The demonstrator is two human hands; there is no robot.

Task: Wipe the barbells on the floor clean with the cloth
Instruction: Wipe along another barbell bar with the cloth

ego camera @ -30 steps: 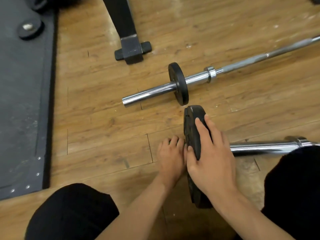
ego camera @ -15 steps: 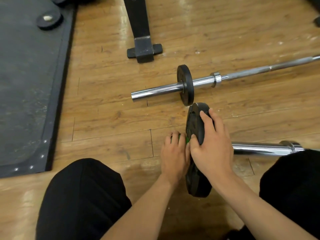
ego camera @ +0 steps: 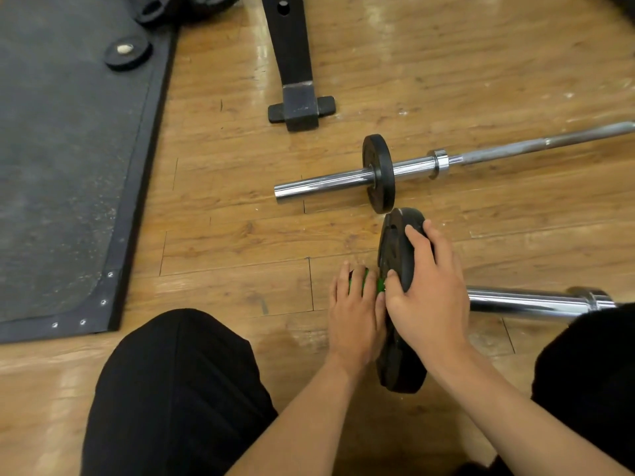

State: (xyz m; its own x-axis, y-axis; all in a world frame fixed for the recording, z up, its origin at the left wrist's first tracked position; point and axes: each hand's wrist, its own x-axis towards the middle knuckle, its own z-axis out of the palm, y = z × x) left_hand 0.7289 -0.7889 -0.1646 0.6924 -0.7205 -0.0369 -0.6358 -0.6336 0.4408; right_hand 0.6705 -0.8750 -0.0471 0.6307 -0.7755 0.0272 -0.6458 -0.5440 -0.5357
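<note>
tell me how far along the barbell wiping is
Nothing shows as finished; cleanliness cannot be judged. In hand: the left hand holds the green cloth against the outer side of the near plate while the right hand grips its rim. Left: the near bar beyond that plate, and the far barbell with its small plate, which no hand touches.

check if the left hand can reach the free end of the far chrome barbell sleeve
Probably yes: only bare wooden floor lies between the left hand and that far chrome barbell sleeve end. It must first leave the green cloth it holds by the near black weight plate.
</note>
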